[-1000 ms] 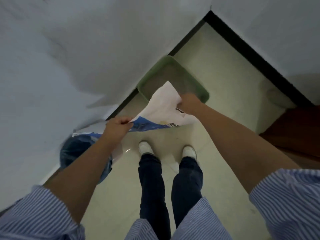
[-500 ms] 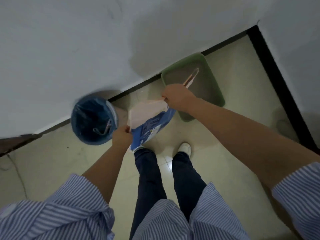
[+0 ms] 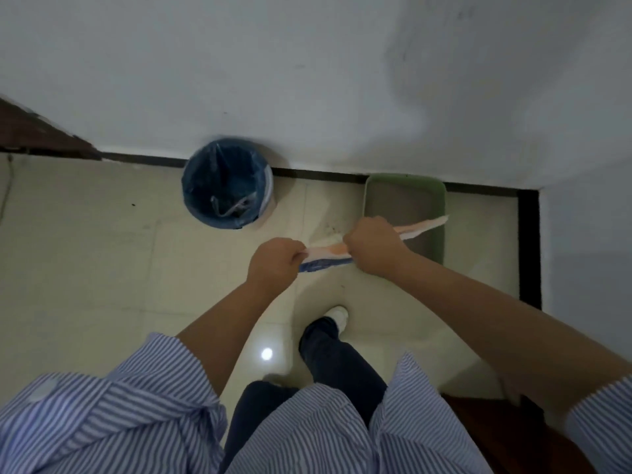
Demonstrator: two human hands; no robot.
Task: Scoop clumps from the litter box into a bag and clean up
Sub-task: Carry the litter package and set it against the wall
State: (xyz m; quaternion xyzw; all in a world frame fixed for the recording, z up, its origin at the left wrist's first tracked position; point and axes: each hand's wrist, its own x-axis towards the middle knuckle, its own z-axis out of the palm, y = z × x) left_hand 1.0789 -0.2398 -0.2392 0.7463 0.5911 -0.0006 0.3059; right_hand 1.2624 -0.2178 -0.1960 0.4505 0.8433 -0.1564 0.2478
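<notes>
Both hands are gripping a flattened white, orange and blue printed bag (image 3: 328,256), seen edge-on above the pale tiled floor (image 3: 102,268). The left hand (image 3: 273,263) is closing its fingers around the bag's near end; the right hand (image 3: 371,246) is clenching the bag's middle, with the far end projecting over the green rectangular plastic litter box (image 3: 441,241). The litter box is sitting against the white wall (image 3: 307,80). A round bin lined with blue plastic (image 3: 227,188) is standing left of the box, well apart.
</notes>
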